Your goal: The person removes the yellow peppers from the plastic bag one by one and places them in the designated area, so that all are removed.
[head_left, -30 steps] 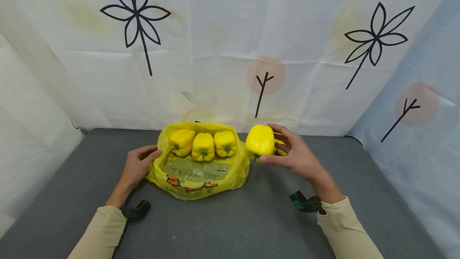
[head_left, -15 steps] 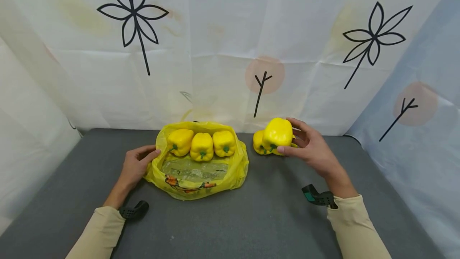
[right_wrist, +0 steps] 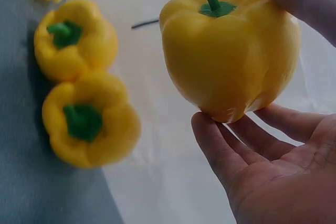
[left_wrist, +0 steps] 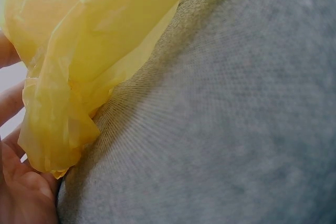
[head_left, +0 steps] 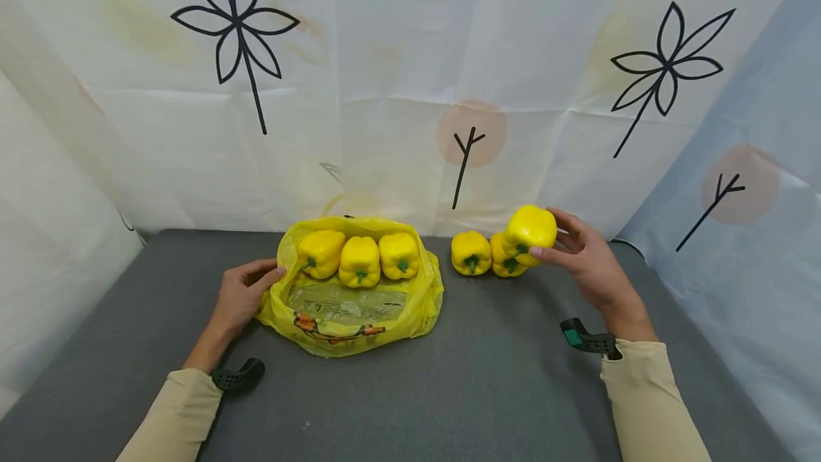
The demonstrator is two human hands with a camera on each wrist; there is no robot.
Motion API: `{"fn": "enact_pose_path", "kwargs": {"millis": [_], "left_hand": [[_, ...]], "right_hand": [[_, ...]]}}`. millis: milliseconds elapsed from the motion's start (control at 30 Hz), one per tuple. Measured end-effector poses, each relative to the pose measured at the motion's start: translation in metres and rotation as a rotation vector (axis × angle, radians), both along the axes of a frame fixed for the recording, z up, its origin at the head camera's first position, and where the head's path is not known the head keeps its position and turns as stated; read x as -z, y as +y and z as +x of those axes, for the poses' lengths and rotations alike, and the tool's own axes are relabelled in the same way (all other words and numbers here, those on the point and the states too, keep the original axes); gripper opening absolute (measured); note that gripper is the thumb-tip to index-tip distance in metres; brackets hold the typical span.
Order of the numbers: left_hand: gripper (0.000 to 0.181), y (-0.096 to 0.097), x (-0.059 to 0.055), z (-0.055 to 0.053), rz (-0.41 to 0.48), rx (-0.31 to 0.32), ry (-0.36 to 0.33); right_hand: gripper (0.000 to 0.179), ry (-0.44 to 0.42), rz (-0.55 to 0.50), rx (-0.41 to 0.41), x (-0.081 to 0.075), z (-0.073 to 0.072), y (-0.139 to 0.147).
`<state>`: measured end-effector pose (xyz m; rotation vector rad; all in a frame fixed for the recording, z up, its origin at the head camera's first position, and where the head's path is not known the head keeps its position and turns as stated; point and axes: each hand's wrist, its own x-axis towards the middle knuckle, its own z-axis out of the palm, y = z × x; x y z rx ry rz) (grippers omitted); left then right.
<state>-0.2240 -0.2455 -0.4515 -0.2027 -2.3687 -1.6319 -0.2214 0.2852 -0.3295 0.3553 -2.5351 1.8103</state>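
Observation:
My right hand (head_left: 593, 264) holds a yellow bell pepper (head_left: 530, 229) between thumb and fingertips, raised above the table. In the right wrist view the held pepper (right_wrist: 228, 51) has its green stem up. Two more bell peppers, a left one (head_left: 471, 253) and a right one (head_left: 504, 262), sit side by side on the table, the right one partly covered by the held pepper. My left hand (head_left: 242, 298) pinches the left edge of a yellow plastic bag (head_left: 423, 305). Inside the wide-mouthed bag three yellow bell peppers (head_left: 360, 262) lie in a row at the back.
The grey table (head_left: 410, 405) runs back to a white cloth wall (head_left: 385, 148) printed with flowers and small trees. More cloth hangs at the left and right sides. A black band (head_left: 586, 339) sits on the right wrist, another band (head_left: 239, 375) on the left.
My right hand has carried the bell pepper rightward, from beside the bag to over the right table pepper, uncovering the left one. The left hand has stayed at the bag.

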Motion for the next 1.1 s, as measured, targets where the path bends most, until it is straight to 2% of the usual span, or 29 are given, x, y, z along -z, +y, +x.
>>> {"fn": "enact_pose_path", "kwargs": {"millis": [167, 467, 600, 1100], "left_hand": [[0.039, 0.0, 0.001, 0.001, 0.0, -0.005, -0.002], [0.039, 0.0, 0.001, 0.001, -0.012, -0.013, -0.003], [0.04, 0.0, 0.0, 0.001, -0.016, -0.016, -0.007], [0.039, 0.0, -0.001, 0.001, -0.02, -0.01, -0.002]], "right_hand": [[0.083, -0.033, -0.01, 0.041, 0.008, -0.006, 0.013], [0.083, -0.027, -0.062, 0.136, 0.025, -0.014, 0.039], [0.084, -0.051, -0.059, 0.188, 0.034, -0.018, 0.05], [0.09, -0.228, -0.064, 0.189, 0.071, -0.029, 0.062]]}}
